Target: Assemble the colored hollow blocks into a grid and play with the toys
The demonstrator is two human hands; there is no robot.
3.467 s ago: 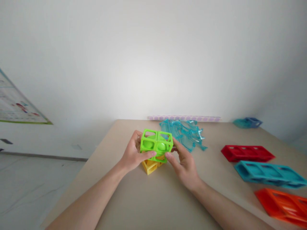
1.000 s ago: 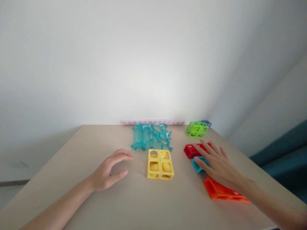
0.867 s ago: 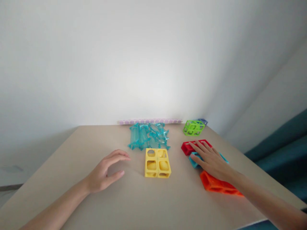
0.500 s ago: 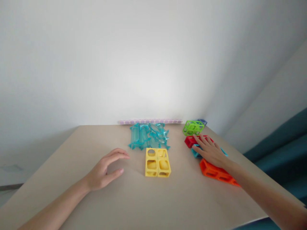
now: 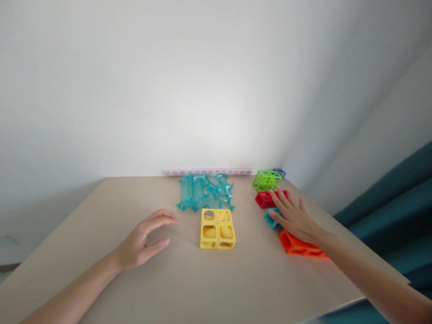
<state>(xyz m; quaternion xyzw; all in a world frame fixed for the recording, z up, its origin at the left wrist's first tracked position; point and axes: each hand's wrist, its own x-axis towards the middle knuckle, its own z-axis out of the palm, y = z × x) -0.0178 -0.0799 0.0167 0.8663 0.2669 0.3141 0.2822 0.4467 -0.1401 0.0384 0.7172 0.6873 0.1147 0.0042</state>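
Observation:
My left hand [image 5: 145, 240] rests at the table's left, thumb and fingers apart and nothing between them. To its right lies a block of yellow open-frame cubes [image 5: 218, 228]. My right hand [image 5: 295, 218] is spread flat over the blue cube piece [image 5: 271, 219], hiding much of it; I cannot tell how firmly it touches. Its fingertips reach the red cube piece [image 5: 265, 199]. An orange cube row [image 5: 297, 246] lies nearer me, partly covered by the wrist.
Behind the yellow block are several clear teal plastic pieces [image 5: 205, 191]. A lilac patterned strip [image 5: 207, 172] runs along the wall. Green frame cubes [image 5: 266, 181] and a dark blue piece [image 5: 280, 172] stand at the back right. A teal curtain [image 5: 388, 229] hangs beyond the table's right edge.
The whole view has shifted slightly, so things sit a little further left. My right fingers are spread wider, and the orange row and blue piece appear turned slightly. My left hand keeps its pose.

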